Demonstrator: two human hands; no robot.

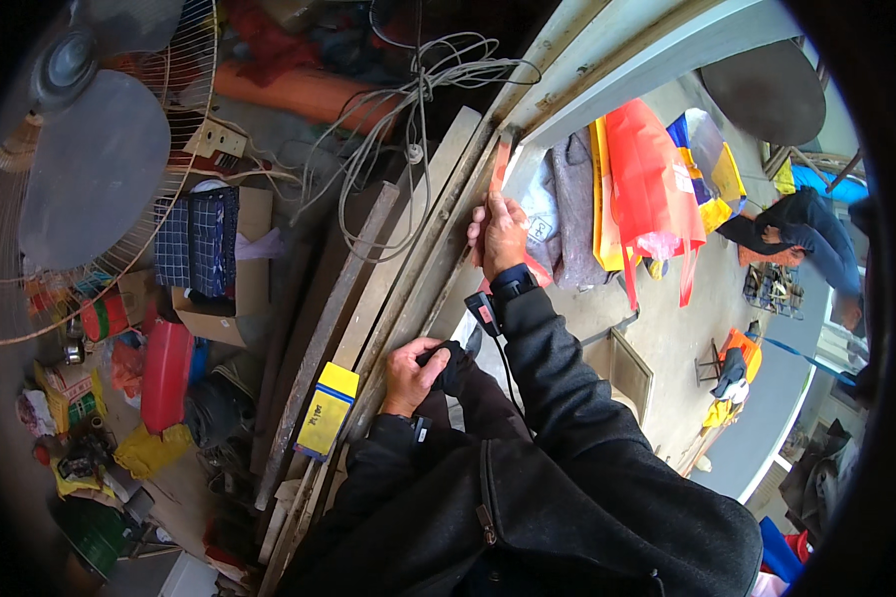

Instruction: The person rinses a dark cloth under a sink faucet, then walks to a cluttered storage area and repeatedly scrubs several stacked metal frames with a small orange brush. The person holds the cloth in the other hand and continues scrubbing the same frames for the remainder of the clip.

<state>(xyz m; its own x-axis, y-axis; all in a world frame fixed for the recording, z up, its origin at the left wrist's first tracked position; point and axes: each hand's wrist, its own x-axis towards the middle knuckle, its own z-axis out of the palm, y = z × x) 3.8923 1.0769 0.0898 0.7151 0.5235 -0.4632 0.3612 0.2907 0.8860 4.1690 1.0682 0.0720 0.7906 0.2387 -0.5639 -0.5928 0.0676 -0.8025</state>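
Observation:
My right hand (pixel 502 235) grips a flat orange-red strip (pixel 501 164), its far end against a worn, rusty frame (pixel 448 213). I cannot tell what the strip is; similar orange-red material shows below the hand. Lower down, my left hand (pixel 414 377) is closed around a bunched black cloth item (pixel 446 367), close beside the frame's edge. A yellow and blue box (pixel 327 418) bearing handwriting rests on the frame to the left of that hand. From the right wrist hangs a small black device (pixel 483 312) with a cable.
Coiled grey cable (pixel 411 112) hangs over the frame's upper part. A caged fan (pixel 93 164) stands at far left, above boxes and clutter. Right of the frame are a red bag (pixel 646 179) and folded grey cloth (pixel 575 209). Another person (pixel 806 231) bends down at far right.

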